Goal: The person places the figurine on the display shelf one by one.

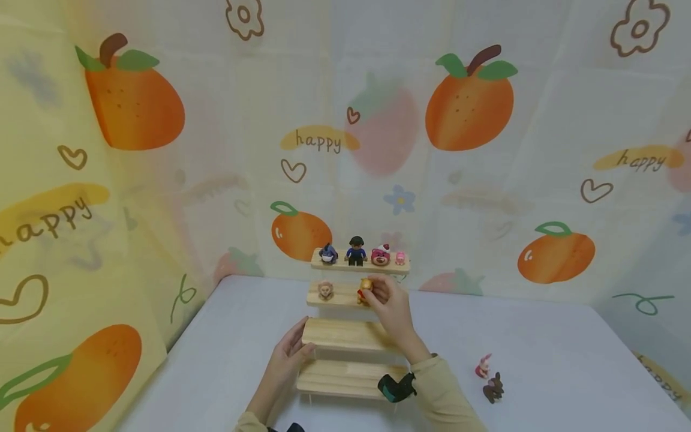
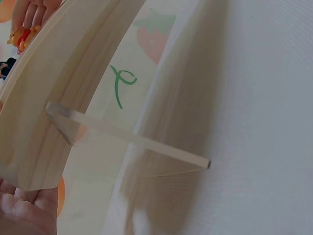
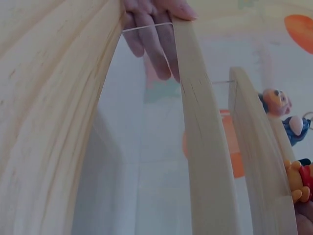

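Figure: small yellow bear figurine w/ red shirt (image 1: 365,286), pinched in right hand (image 1: 390,303) fingertips, at right end of 2nd-from-top step, at or just above the board; can't tell if it's touching down.
Stand: pale wooden four-step display riser on clear legs (image 1: 345,334), on white tabletop (image 1: 540,354), steps running left-right, rising away from person.
Right hand: fingers curled round the bear, arm reaching over the two lower steps from the right; beige sleeve (image 1: 442,390) and dark wrist strap (image 1: 396,387) near bottom step.
Left hand: (image 1: 286,354) fingers fairly straight, pressed against left end of 3rd step, holds nothing. Left wrist view shows palm under the board edge.
Key relation: bear lies forward of and above both hands' wrists; right hand is on it, left well apart, one step lower, at the opposite end.
Same step: tan lion-like figurine (image 1: 326,290) near left end, apart from bear.
Top step: row of four small figurines (image 1: 358,254), blue, dark-clothed, pink, pink.
Loose: pink rabbit figurine (image 1: 483,365) and brown rabbit figurine (image 1: 493,387) on table, right of stand, just beside each other.
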Tool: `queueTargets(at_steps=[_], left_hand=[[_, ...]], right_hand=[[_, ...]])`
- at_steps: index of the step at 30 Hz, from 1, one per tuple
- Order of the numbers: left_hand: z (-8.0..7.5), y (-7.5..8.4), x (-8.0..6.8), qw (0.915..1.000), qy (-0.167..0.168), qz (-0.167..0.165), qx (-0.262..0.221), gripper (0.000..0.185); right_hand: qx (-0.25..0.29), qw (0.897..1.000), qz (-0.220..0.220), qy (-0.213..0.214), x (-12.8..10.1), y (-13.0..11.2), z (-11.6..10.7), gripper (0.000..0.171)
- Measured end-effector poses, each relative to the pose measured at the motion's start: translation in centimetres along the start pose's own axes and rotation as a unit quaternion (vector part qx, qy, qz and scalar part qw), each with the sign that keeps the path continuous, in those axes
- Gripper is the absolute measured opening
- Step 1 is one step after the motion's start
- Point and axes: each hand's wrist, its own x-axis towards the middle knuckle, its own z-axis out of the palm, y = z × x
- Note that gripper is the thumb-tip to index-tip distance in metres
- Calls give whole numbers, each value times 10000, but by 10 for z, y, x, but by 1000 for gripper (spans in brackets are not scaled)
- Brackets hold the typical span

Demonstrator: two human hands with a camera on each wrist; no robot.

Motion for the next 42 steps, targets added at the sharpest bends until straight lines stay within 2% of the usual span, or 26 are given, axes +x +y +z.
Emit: queueTargets(at_steps=[4, 9, 16, 27, 33, 42], left_hand=[[-1, 0, 1, 10000, -1, 43, 19, 64], [-2, -1, 0, 9999, -59, 85, -133, 62], [-2, -1, -2, 9993, -173, 325, -83, 62], [-1, -1, 0, 9994, -119, 331, -75, 62], [0, -1, -1, 9994, -160, 285, -94, 64], [1, 0, -1, 9998, -89, 172, -24, 65]], right_hand=[[60, 10000, -25, 20, 1, 1, 3, 26], [213, 9996, 174, -51, 1, -2, 7, 27], [102, 9998, 130, -146, 1, -31, 13, 23], [8, 9997, 54, -222, 6, -35, 22, 22], [-135, 9996, 216, -146, 6, -37, 21, 23], [-12, 9993, 267, -250, 4, -36, 20, 31]])
